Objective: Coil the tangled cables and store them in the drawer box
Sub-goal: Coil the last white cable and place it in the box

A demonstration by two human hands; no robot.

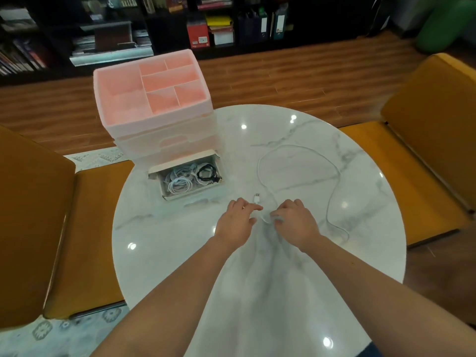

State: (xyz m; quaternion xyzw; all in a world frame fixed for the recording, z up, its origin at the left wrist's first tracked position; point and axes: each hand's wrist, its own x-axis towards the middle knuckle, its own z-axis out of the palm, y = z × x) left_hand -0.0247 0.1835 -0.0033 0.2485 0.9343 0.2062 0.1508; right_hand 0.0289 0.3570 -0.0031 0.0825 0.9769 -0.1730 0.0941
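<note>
Both hands are down on the round marble table [180, 253] working one white USB cable [332, 194]. Right hand [296, 222] has its fingers curled in, pinching the cable near its end. Left hand [235, 222] lies with fingers mostly straight and resting on the cable just behind the USB plug [256, 198], which pokes out past the fingertips. The rest of the cable sprawls in a big loose loop off to the right. The pink drawer box [152, 99] sits at the table's far left, its bottom drawer [189, 176] pulled out and holding coiled white cables [177, 182] plus a black one [207, 173].
</note>
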